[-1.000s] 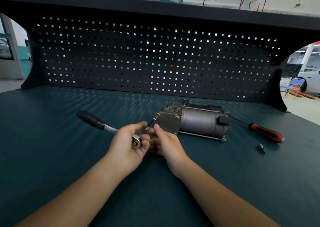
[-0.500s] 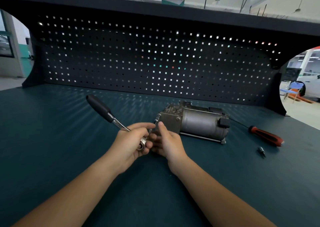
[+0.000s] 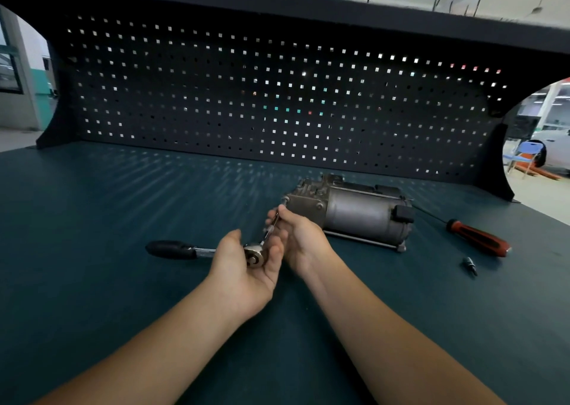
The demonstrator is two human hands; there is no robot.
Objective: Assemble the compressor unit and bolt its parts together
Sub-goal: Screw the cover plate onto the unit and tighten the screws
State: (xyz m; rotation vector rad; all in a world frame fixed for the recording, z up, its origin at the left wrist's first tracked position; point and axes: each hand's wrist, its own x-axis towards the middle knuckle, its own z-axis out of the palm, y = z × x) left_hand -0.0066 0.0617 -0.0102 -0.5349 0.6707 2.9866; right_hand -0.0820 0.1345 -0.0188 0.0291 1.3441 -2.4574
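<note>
Since half a second ago the ratchet's (image 3: pixel 200 252) black handle has swung down from pointing up-left to lying level, pointing left. The left hand (image 3: pixel 246 269) cups the ratchet head in curled fingers. The right hand (image 3: pixel 303 239) pinches the thin extension (image 3: pixel 271 227), which slants up from the head to the compressor's (image 3: pixel 354 211) left end. The compressor lies on its side on the bench (image 3: pixel 92 219), just beyond the hands: a dull grey cylinder with a blocky, bolted housing on the left and a black plug on the right. A screwdriver (image 3: pixel 478 241) and a bit (image 3: pixel 469 264) lie to its right.
</note>
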